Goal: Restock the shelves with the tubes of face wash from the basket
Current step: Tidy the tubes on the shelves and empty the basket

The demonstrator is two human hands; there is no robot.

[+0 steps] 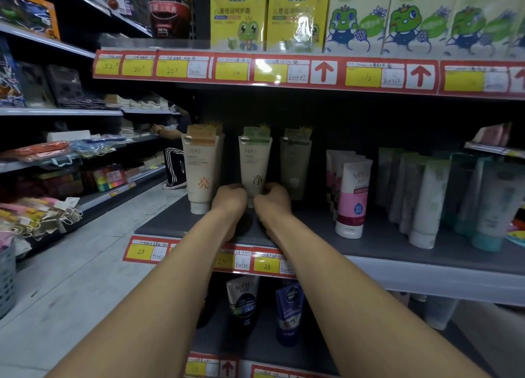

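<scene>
The left hand (pixel 228 200) and right hand (pixel 274 201) curl round one tube (pixel 255 161) on the shelf (pixel 383 235); the basket (pixel 5 278) hides its inside.

Cream face wash tube (pixel 254 161) with green top stands upright, cap down, on the grey shelf (pixel 377 241), right of an orange-labelled tube (pixel 201 173).

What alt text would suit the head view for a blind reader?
The left hand and right hand grip the base of a green-topped tube standing on a shop shelf. An orange-topped tube stands to its left, a pink tube farther right.
</scene>
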